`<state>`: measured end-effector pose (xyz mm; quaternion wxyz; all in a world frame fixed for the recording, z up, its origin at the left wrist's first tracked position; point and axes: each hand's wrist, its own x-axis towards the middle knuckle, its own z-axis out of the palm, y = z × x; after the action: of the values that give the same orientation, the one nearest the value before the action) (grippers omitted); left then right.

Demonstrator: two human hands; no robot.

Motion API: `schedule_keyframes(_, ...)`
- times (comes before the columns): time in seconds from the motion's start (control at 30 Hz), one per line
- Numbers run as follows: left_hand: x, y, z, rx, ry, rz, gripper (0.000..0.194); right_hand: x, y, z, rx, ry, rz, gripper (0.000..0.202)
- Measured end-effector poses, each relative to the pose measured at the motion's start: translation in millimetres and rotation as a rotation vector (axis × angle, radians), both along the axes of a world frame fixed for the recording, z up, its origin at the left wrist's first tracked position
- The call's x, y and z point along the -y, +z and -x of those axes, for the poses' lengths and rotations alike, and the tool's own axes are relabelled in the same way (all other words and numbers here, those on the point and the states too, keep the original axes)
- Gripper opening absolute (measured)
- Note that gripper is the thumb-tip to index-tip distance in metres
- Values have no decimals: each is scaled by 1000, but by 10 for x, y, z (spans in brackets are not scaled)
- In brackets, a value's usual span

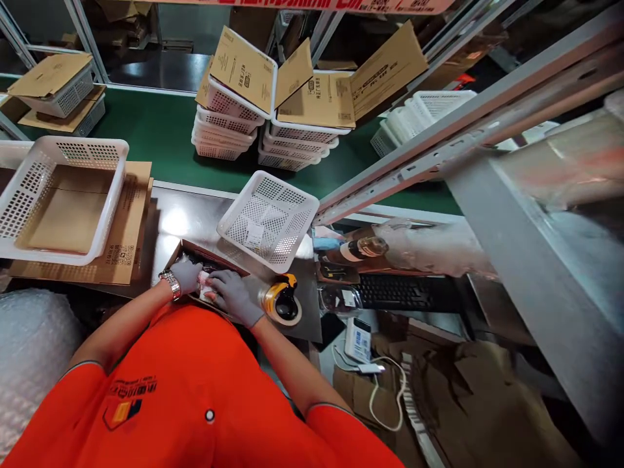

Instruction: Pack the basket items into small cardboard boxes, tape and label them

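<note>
A narrow cardboard box (238, 267) lies open against my body at the counter's front edge, with dark contents (209, 265) I cannot make out. A pink-and-white packet (207, 289) shows at the box, between my hands. My left hand (187, 275), in a grey glove, is closed with its fingertips at the packet. My right hand (233, 296), also gloved, rests over the packet's right side with its fingers stretched out; its thumb is hidden. Just right of that hand, a yellow-and-black tape dispenser (285, 302) with a tape roll lies on the counter.
A white perforated basket (270, 221) sits tilted behind the box, a label inside it. At left, another basket (104, 214) stands on flat cardboard (134, 221). Stacked baskets (227, 133) line the green belt (156, 130). A slanted metal beam (404, 172), keyboard (404, 292) and phone (358, 339) are at right.
</note>
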<state>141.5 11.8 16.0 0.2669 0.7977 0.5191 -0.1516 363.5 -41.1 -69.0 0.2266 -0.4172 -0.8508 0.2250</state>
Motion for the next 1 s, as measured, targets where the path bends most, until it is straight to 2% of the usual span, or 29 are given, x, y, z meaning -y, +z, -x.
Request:
schedule_keyframes(0.07,111,93,96,58,35,-73,60,-41,-18,10,28,20,10,24)
schedule_keyframes(0.13,223,186,237,174,114,-216,67,-35,-36,-3,40,15,5,24)
schedule_keyframes(0.23,345,266,451,262,352,-445,69,-3,-58,-29,17,7,-4,22)
schedule_keyframes(0.3,396,264,519,203,476,-415,62,4,-71,-35,-6,10,-2,22)
schedule_keyframes(0.37,438,232,501,142,425,-272,52,-10,-84,-20,3,19,8,24)
schedule_keyframes(0.43,474,192,433,102,262,-195,50,-40,-98,14,42,28,33,25)
schedule_keyframes(0.53,485,151,362,86,78,-221,62,-88,-104,66,86,24,76,23)
schedule_keyframes(0.63,410,119,368,127,7,-205,75,-112,-65,56,47,34,107,25)
schedule_keyframes(0.77,194,49,299,82,39,-213,69,-88,78,-75,-209,64,267,46)
schedule_keyframes(0.83,84,-12,223,40,60,-219,66,-57,192,-165,-351,25,397,57)
schedule_keyframes(0.9,13,-96,162,22,91,-241,68,-43,333,-248,-420,-30,474,60)
schedule_keyframes(1.0,-2,-249,146,61,182,-290,72,-156,552,-323,-469,-153,359,50)
